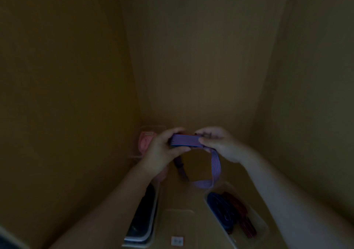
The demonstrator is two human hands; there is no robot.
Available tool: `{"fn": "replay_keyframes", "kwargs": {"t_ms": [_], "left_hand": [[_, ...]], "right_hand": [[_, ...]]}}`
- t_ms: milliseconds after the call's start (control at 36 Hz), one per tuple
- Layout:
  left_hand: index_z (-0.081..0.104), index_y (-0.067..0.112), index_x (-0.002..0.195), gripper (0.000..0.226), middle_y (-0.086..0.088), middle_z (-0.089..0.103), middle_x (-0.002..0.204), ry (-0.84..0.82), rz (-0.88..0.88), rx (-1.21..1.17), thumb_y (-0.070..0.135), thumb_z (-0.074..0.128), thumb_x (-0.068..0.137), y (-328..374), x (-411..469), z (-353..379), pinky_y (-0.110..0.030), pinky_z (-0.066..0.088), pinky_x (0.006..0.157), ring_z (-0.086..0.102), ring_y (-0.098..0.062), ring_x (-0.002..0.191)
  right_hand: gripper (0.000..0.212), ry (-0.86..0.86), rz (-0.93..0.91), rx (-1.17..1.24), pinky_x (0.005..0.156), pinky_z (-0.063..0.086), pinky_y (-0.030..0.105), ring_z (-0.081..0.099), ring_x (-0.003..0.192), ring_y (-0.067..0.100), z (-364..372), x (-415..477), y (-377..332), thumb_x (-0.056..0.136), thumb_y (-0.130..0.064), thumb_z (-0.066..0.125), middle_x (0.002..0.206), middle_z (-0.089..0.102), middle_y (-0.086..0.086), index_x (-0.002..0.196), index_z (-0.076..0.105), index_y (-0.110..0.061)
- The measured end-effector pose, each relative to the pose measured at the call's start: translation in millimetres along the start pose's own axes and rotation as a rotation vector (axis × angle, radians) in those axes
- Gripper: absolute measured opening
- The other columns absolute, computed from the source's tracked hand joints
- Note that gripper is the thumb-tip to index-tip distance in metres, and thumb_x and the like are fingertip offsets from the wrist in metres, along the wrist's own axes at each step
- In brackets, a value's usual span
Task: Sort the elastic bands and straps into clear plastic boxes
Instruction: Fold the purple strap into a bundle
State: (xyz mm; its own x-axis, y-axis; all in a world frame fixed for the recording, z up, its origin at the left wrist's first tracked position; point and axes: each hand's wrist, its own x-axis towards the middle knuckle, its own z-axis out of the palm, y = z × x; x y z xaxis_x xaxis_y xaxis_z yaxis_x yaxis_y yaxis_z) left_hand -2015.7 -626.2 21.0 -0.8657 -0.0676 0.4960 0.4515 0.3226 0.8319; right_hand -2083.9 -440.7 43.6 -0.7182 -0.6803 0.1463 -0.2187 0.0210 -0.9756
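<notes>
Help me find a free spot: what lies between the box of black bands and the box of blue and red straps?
Head view: a faint, seemingly empty clear box and a small white label on the wooden shelf.

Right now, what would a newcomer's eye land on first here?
The purple striped strap, gripped by the left hand and right hand at the centre, its loop hanging below. Then the clear box at lower right, holding a blue strap and a red strap, and a pink item at back left.
</notes>
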Motion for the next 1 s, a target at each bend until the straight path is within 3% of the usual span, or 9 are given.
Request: {"fn": "replay_keyframes", "kwargs": {"t_ms": [83, 194, 361, 500, 556, 667, 750, 861, 1000], "left_hand": [[0.059, 0.014, 0.105, 0.053, 0.006, 0.071, 0.087, 0.077, -0.086, -0.278, -0.018, 0.073, 0.065, 5, 2, 7, -0.014, 0.049, 0.076, 0.064, 0.002, 0.081], [0.071, 0.02, 0.092, 0.034, 0.003, 0.072, 0.086, 0.099, -0.069, -0.374, 0.002, 0.077, 0.064, 3, 3, 11, -0.022, 0.05, 0.078, 0.065, -0.01, 0.081], [0.062, 0.017, 0.094, 0.03, 0.015, 0.069, 0.082, -0.038, 0.002, -0.04, -0.008, 0.07, 0.078, 10, 5, 0, -0.011, 0.044, 0.077, 0.06, 0.005, 0.081], [0.06, 0.009, 0.104, 0.021, 0.009, 0.063, 0.092, -0.159, 0.231, 0.381, 0.014, 0.069, 0.085, 14, 8, -3, -0.012, 0.042, 0.079, 0.058, 0.005, 0.088], [0.062, 0.008, 0.11, 0.026, 0.002, 0.064, 0.1, -0.209, 0.301, 0.487, 0.02, 0.065, 0.086, 16, 11, -4, -0.016, 0.042, 0.083, 0.057, -0.006, 0.093], [0.062, 0.01, 0.109, 0.026, 0.007, 0.055, 0.095, -0.24, 0.363, 0.557, 0.014, 0.069, 0.084, 19, 14, -2, -0.007, 0.035, 0.078, 0.046, 0.005, 0.088], [0.064, 0.011, 0.112, 0.032, 0.012, 0.052, 0.095, -0.223, 0.333, 0.499, 0.015, 0.073, 0.081, 16, 14, 0, -0.003, 0.032, 0.08, 0.047, 0.011, 0.089], [0.065, 0.014, 0.112, 0.036, 0.014, 0.055, 0.101, -0.138, 0.274, 0.385, 0.021, 0.074, 0.078, 11, 9, 1, -0.007, 0.036, 0.087, 0.05, 0.014, 0.099], [0.06, 0.03, 0.102, 0.042, 0.017, 0.068, 0.094, -0.023, 0.024, 0.031, 0.002, 0.075, 0.074, 9, 2, 6, -0.008, 0.041, 0.086, 0.058, 0.012, 0.094]], "right_hand": [[0.024, 0.033, 0.015, 0.191, 0.044, 0.034, 0.015, 0.045, 0.047, 0.009, 1, 5, 1, 0.076, -0.014, 0.056, 0.071, 0.064, 0.008, 0.1, 0.058, -0.008], [0.02, -0.004, 0.049, 0.227, 0.044, 0.032, 0.019, 0.043, 0.045, 0.01, 1, 5, -1, 0.082, -0.014, 0.056, 0.075, 0.065, 0.018, 0.101, 0.056, -0.006], [0.004, 0.072, 0.146, -0.127, 0.038, 0.023, 0.018, 0.035, 0.038, 0.007, -6, 6, -3, 0.094, -0.01, 0.058, 0.056, 0.053, 0.004, 0.091, 0.056, -0.007], [0.017, 0.094, 0.179, -0.25, 0.035, 0.026, 0.017, 0.041, 0.037, 0.005, 1, 8, -8, 0.09, 0.002, 0.055, 0.062, 0.056, 0.006, 0.102, 0.056, -0.01], [0.015, 0.054, 0.158, -0.273, 0.037, 0.029, 0.02, 0.042, 0.041, 0.009, 2, 6, -11, 0.09, -0.005, 0.059, 0.064, 0.059, 0.005, 0.102, 0.057, -0.014], [0.024, 0.028, 0.105, -0.226, 0.042, 0.035, 0.018, 0.052, 0.048, 0.005, 6, 2, -14, 0.087, -0.03, 0.068, 0.068, 0.063, 0.004, 0.101, 0.059, -0.013], [0.026, 0.052, 0.057, -0.122, 0.052, 0.042, 0.015, 0.055, 0.051, 0.001, 10, 4, -11, 0.081, -0.024, 0.076, 0.068, 0.06, 0.006, 0.094, 0.058, -0.011], [0.016, 0.076, 0.015, 0.027, 0.035, 0.03, 0.008, 0.044, 0.034, -0.001, 10, 1, -8, 0.09, -0.001, 0.062, 0.046, 0.054, -0.006, 0.091, 0.049, -0.009], [0.04, 0.076, -0.092, 0.168, 0.035, 0.026, 0.017, 0.035, 0.035, 0.007, 7, 4, 1, 0.062, -0.036, 0.064, 0.054, 0.047, 0.003, 0.091, 0.049, -0.013]]}}
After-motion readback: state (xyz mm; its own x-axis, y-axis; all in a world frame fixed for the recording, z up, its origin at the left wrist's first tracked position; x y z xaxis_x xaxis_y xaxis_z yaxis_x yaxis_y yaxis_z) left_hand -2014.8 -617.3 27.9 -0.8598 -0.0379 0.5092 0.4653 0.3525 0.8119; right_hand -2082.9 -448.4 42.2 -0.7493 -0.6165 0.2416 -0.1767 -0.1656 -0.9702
